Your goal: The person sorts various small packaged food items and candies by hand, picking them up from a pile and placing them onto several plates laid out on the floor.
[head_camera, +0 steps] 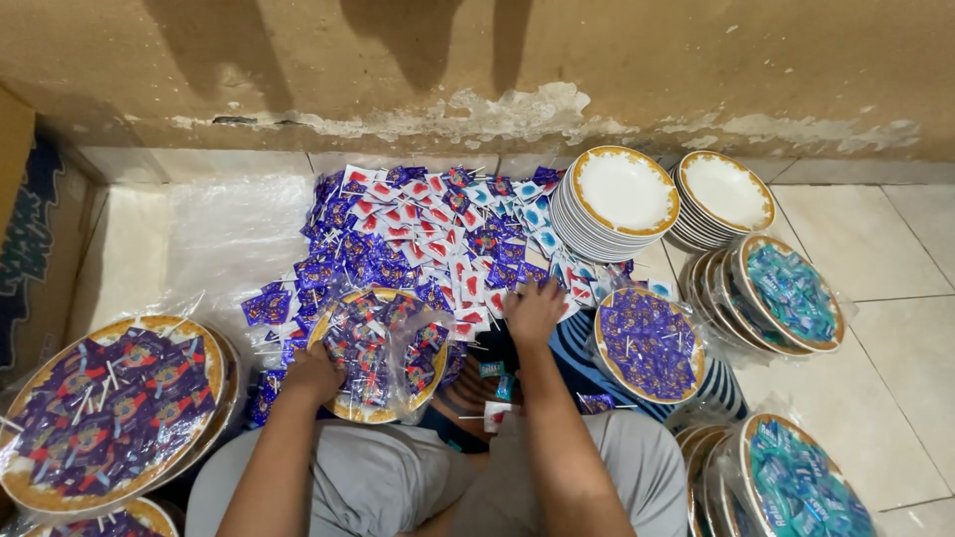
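Left hand (pixel 314 372): lower centre-left of the frame — fingers curled over the near-left rim of the filled plate, gripping its edge.
Filled plate (pixel 350 409): gold-rimmed, centre of the frame, resting on the person's lap; it carries purple and red lollipops under a loose clear plastic wrap (pixel 423 343).
Right hand (pixel 534 310): centre, just right of the filled plate; fingers spread, palm down, pressing flat on the near edge of the lollipop pile. Whether it pinches a single piece cannot be told.
Lollipop pile (pixel 428 234): upper centre, spread over the tiled floor (pixel 875 249) against the wall — purple, red-and-white and blue wrappers with white sticks.
Empty plates (pixel 622 194): two white, gold-rimmed stacks, upper right, beside the pile.
Wrapped purple plates: one large at lower left (pixel 104 413), one right of centre (pixel 647 343).
Teal-sweet plates (pixel 791 293): wrapped stacks at right edge and lower right.
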